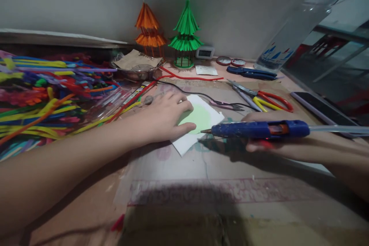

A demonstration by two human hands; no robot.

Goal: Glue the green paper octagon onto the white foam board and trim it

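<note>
My left hand (163,119) lies flat, fingers together, on a white sheet (188,142) that carries a pale green disc (198,118). My right hand (268,130) grips a blue hot glue gun (259,129) held level. Its metal nozzle points left and nearly touches the right edge of the green disc. A clear glue stick sticks out of the gun's back end toward the right.
A heap of coloured pipe cleaners (43,96) fills the left. At the back stand an orange pagoda model (148,29) and a green pagoda model (186,32). Scissors with red and yellow handles (263,100), blue pliers (250,72), a phone (319,107) and a metal bowl (138,71) lie around.
</note>
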